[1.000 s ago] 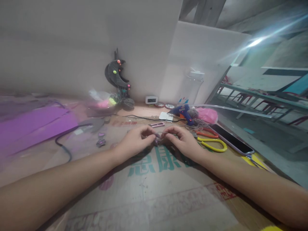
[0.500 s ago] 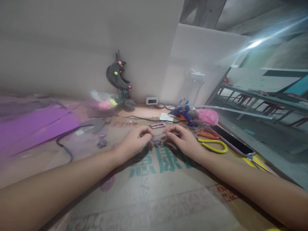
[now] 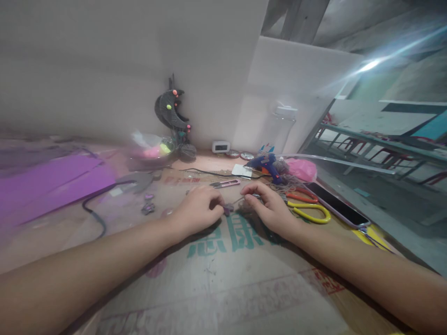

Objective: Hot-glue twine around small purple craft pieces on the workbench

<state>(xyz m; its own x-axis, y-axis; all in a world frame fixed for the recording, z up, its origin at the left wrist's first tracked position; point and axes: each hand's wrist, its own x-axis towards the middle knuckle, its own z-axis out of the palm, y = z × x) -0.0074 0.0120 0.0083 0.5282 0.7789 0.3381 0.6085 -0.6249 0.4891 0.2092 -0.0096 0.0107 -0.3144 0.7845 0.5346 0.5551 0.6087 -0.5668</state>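
Observation:
My left hand (image 3: 199, 210) is closed, thumb against fingers, on a small purple-and-grey piece (image 3: 228, 209) that shows beyond the fingertips. Opposite it, my right hand (image 3: 267, 207) pinches a thin greyish strand (image 3: 239, 200), which runs toward the purple piece. Whether the two are joined I cannot make out. Just beyond my fingers lies a pair of thread snips (image 3: 228, 183) with a pinkish handle. Left of my left hand are small purple-and-grey pieces (image 3: 148, 208) like the held one. Both hands stay low over a printed cardboard sheet (image 3: 213, 288).
To the right lie scissors with yellow and orange handles (image 3: 314, 213), a phone (image 3: 337, 204) and a blue glue gun (image 3: 267, 165). A dark crescent ornament (image 3: 171, 109) stands by the wall. Purple sheets (image 3: 63, 186) and a black cable (image 3: 92, 211) are at left.
My left hand has turned and shifted slightly right, over part of the purple piece. My right fingers have moved slightly right, the strand now showing between the hands. More of the snips is visible.

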